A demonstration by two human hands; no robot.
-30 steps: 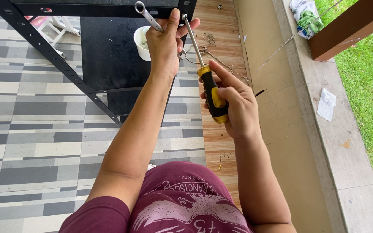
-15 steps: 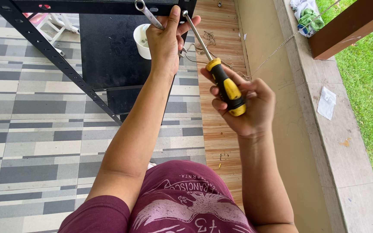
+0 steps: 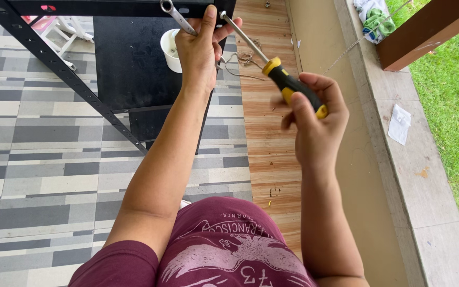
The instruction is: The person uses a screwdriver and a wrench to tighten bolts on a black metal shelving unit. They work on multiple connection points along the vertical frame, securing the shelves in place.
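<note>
The left hand is reaching up to the top of a black metal rack. Its fingers are curling tight around a silver wrench, and the thumb is pointing up along the corner post. The wrench is sticking up and to the left from the fist, with its ring end lying against the rack's top bar. The right hand is hanging lower and to the right, away from the rack. Its fingers are wrapping around the yellow and black handle of a screwdriver, pinching it near the back end. The long silver shaft is slanting up and to the left, and its tip is sitting right by the left thumb at the top corner of the rack. Past the rack a white cup is showing just left of the left hand, and I cannot tell what it is standing on. A tangle of thin wire is lying on the wooden strip of floor under the screwdriver. Grey tiles are covering the floor on the left. A white paper is lying on the concrete ledge on the right, beside the green grass.
</note>
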